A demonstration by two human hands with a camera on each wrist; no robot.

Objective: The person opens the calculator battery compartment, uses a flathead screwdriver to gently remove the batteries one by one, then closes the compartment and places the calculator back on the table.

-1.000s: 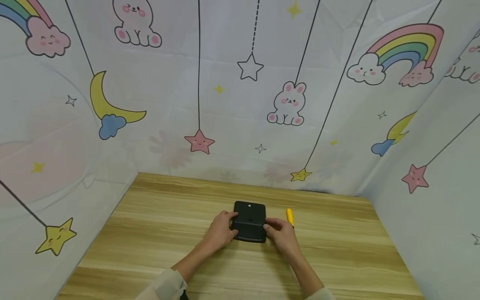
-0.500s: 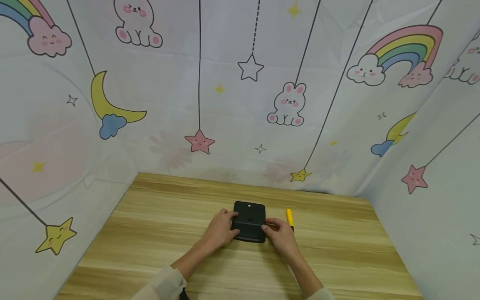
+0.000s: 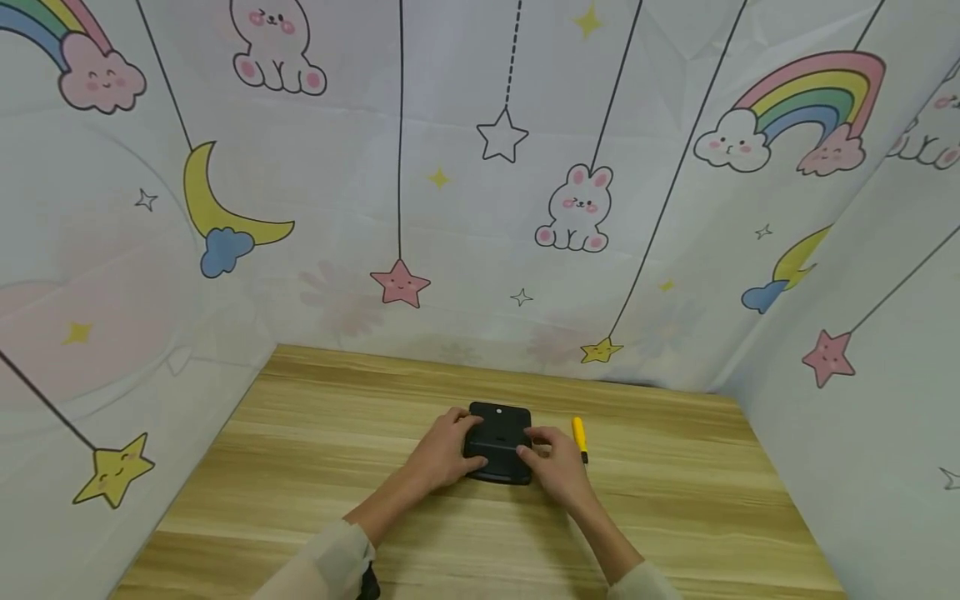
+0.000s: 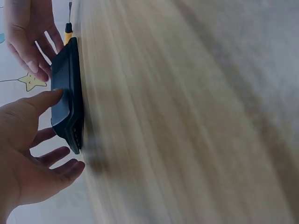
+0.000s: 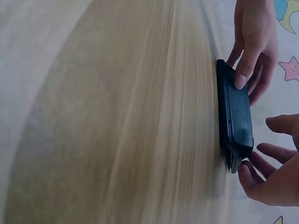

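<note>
A black rounded rectangular plastic device [image 3: 498,429] lies flat on the wooden table. It has a raised step across its face and a white round spot near the far edge. My left hand [image 3: 444,448] is at its left side, the thumb on the top face and the other fingers loosely spread by the edge in the left wrist view. My right hand [image 3: 561,468] is at the right side. Its thumb is raised off the device in the right wrist view, with relaxed fingertips close to the edge. Ridges or slots show along the device's side [image 5: 231,158].
A screwdriver [image 3: 580,439] with a yellow and black handle lies just right of the device, near my right hand. A white cloth backdrop [image 3: 465,217] with cartoon prints stands around the table [image 3: 337,417] at the back and sides.
Both hands have shifted slightly inward over the device's top from its side edges, and the right fingers have loosened. The device has stayed in place.
</note>
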